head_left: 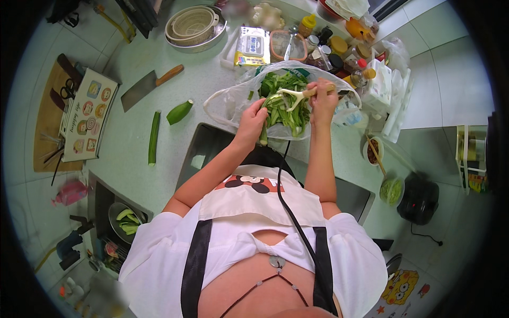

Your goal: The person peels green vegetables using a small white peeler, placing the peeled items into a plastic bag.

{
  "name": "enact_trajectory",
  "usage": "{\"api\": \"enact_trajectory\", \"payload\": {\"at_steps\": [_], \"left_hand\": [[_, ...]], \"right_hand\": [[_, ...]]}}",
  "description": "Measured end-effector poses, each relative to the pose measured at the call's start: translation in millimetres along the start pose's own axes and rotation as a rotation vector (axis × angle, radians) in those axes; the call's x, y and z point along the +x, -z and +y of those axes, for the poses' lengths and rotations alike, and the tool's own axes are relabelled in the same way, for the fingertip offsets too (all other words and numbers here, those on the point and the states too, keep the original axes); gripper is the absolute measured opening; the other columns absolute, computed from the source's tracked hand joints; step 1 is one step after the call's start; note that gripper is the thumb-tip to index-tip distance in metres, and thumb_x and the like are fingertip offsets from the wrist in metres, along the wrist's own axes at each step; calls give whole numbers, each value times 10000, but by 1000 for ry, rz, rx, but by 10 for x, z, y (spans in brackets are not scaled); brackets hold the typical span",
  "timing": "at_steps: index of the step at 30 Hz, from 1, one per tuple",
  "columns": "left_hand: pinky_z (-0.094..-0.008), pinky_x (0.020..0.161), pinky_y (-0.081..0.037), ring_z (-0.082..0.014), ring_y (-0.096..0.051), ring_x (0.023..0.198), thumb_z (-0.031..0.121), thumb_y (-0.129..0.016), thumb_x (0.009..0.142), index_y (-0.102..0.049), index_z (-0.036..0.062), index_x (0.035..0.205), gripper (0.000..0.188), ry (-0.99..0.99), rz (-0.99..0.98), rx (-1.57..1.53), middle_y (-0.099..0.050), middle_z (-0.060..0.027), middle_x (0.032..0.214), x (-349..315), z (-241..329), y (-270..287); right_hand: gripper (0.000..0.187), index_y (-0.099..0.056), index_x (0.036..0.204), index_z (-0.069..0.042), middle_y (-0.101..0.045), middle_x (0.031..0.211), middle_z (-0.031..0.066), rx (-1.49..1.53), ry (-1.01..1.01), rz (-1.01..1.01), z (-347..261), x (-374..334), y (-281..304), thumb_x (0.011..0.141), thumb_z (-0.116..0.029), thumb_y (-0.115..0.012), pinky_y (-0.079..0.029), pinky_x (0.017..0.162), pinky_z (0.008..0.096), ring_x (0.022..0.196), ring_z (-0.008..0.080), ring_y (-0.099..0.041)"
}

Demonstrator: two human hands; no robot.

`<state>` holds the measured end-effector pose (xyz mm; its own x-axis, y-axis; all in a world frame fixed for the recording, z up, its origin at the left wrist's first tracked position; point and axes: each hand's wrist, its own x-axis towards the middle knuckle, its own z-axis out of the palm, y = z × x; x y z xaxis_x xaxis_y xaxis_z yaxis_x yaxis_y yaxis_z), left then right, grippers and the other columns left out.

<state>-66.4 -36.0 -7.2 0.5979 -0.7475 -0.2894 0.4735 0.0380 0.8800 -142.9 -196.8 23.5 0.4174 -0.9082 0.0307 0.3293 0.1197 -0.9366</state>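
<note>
Over an opened clear plastic bag (225, 106), my left hand (251, 125) is closed round a long green vegetable (263, 139), most of it hidden by the fingers and by greens. My right hand (322, 99) grips a Y-shaped peeler (295, 97) by its tan handle. Its pale head lies above the heap of green peel strips and leaves (289, 116) in the bag; I cannot tell whether the blade touches the vegetable. To the left on the counter lie a short cut piece of green vegetable (180, 112) and a slim dark green one (154, 139).
A cleaver (148, 88) with a wooden handle rests at the far left. Behind the bag stand strainers (192, 26), a wipes pack (252, 45) and several condiment jars (338, 45). A sink (98, 199) holds a bowl of cut greens (127, 220). Small bowls (374, 151) sit right.
</note>
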Motion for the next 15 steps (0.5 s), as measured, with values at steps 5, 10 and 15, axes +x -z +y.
{"api": "enact_trajectory", "payload": {"at_steps": [5, 10, 15], "left_hand": [[-168, 570, -358, -35, -428, 633, 125, -479, 847, -443, -3, 1194, 371, 3, 20, -38, -504, 27, 783, -40, 58, -92], [-177, 642, -381, -48, -462, 727, 107, -441, 852, -440, -37, 1175, 353, -5, -14, 0, -534, -3, 889, -62, 71, -77], [-178, 581, -356, -49, -424, 646, 124, -446, 846, -447, -26, 1171, 357, 15, -12, -52, -503, 10, 788, -38, 10, -12]], "right_hand": [[126, -483, 806, -67, -577, 672, 61, 6, -70, -100, 29, -88, -164, 840, -170, -547, -275, 377, 159, 437, 31, -383], [136, -494, 802, -74, -569, 668, 50, -37, -30, -98, 91, -72, -226, 839, -191, -555, -251, 356, 166, 417, 33, -369], [138, -487, 795, -74, -565, 665, 49, -36, 2, 1, 129, 22, -77, 836, -184, -560, -252, 360, 168, 416, 37, -370]]}}
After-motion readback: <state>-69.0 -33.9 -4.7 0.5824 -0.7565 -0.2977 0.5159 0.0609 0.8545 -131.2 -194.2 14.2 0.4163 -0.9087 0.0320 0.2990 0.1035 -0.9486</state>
